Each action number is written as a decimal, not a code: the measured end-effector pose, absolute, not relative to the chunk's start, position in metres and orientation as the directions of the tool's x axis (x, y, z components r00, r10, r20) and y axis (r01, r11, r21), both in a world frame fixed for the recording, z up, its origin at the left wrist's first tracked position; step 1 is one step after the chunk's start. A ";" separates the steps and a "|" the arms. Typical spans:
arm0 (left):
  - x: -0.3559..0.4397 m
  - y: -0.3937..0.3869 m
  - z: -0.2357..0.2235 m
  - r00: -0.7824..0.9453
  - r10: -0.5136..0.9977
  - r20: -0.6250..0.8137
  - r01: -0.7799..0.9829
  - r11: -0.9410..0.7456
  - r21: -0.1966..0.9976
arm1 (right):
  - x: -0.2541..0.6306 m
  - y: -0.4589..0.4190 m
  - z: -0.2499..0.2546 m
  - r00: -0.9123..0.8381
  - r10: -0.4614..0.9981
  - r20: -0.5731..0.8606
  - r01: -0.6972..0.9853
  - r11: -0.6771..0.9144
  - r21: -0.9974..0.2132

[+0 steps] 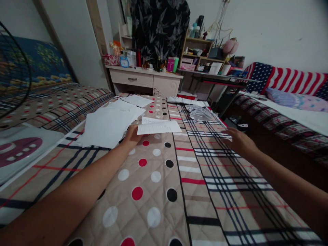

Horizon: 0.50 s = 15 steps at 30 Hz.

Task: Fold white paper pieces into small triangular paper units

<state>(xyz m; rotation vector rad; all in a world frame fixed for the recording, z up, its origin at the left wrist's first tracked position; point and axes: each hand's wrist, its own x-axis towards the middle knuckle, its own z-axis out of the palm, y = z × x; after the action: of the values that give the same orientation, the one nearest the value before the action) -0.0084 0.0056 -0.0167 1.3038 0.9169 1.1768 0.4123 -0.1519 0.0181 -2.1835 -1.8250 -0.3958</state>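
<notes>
Some illegibly printed paper (160,127) in left hand's (133,136) grip; right hand's (239,141) hold unclear

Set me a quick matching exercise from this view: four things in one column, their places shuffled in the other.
Things
1. narrow white paper with printed lines
2. large plain white paper sheets
3. green upright cylindrical container
4. black cloth with grey leaf pattern

Places
A. hanging at the back, above dresser height
B. lying on the beige dotted and striped quilt
C. held in the left hand
D. standing on the pale dresser

Pairs: 1-C, 2-B, 3-D, 4-A
</notes>
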 end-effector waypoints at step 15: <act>-0.014 0.012 -0.018 0.260 0.966 -0.009 -0.077 0.030 0.997 | 0.232 -0.066 -0.019 -0.064 0.836 0.545 0.488 0.503 -0.713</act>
<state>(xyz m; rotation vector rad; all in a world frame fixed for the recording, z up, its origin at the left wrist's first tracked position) -0.0135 0.0122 -0.0180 1.2495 0.9675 1.0381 0.2317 -0.0664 -0.0187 -1.1301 -1.7137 0.4212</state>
